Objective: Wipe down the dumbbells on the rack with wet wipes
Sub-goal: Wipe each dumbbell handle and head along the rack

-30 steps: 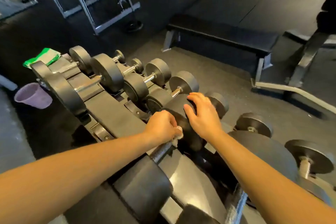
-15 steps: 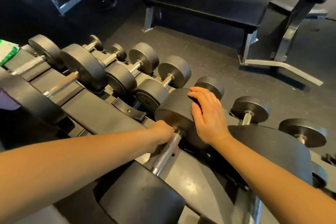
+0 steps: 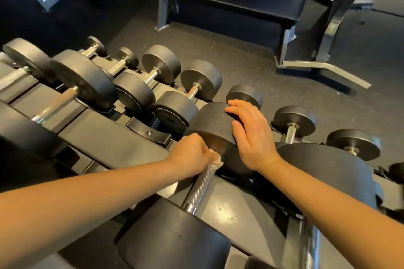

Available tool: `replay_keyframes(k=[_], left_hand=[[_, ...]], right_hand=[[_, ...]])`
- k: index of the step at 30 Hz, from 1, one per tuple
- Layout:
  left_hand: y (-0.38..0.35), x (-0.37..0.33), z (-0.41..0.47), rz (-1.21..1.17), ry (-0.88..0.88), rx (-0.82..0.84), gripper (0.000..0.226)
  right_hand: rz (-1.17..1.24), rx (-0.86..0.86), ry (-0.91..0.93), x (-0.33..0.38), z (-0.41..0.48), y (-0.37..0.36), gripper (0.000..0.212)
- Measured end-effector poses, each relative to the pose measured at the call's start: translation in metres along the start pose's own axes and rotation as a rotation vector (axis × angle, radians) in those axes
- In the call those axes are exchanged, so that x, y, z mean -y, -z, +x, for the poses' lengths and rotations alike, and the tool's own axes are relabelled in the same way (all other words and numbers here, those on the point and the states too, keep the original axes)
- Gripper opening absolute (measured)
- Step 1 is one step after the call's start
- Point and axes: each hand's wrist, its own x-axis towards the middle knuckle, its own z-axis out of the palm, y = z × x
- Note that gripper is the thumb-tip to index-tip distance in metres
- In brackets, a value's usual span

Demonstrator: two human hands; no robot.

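A large black dumbbell [image 3: 200, 190] lies on the tilted rack [image 3: 105, 135], its knurled steel handle running from a near head to a far head. My left hand [image 3: 192, 157] grips a crumpled white wet wipe [image 3: 215, 160] around the far end of that handle, right against the far head. My right hand [image 3: 249, 135] rests flat with straight fingers on top of the far head [image 3: 209, 122]. Several smaller dumbbells [image 3: 135, 85] line the rack to the left and behind.
More dumbbells [image 3: 293, 120] sit on the lower tier to the right, and a big head [image 3: 328, 172] lies under my right forearm. A flat bench [image 3: 229, 4] and a machine frame [image 3: 328, 35] stand on the dark floor beyond.
My view has tilted down and left, so the green pack and purple cup left the frame. My left hand worked the wipe at the handle's far end; the wipe shows again now.
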Motion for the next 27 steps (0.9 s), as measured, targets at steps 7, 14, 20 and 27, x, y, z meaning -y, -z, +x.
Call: replay_keyframes(k=[7, 14, 20, 27], left_hand=[[0.003, 0.005, -0.004, -0.738, 0.545, 0.466, 0.033], [-0.01, -0.02, -0.013, 0.02, 0.215, -0.09, 0.031], [-0.023, -0.054, -0.025, 0.727, -0.075, -0.175, 0.026], [-0.028, -0.05, -0.028, 0.689, 0.009, -0.28, 0.035]], right_hand=[[0.008, -0.015, 0.025, 0.0, 0.0, 0.0, 0.039], [0.011, 0.008, 0.01, -0.002, -0.001, 0.001, 0.038], [-0.128, -0.004, -0.093, 0.03, -0.024, 0.022, 0.032], [0.311, 0.338, -0.587, 0.041, -0.096, 0.017, 0.031]])
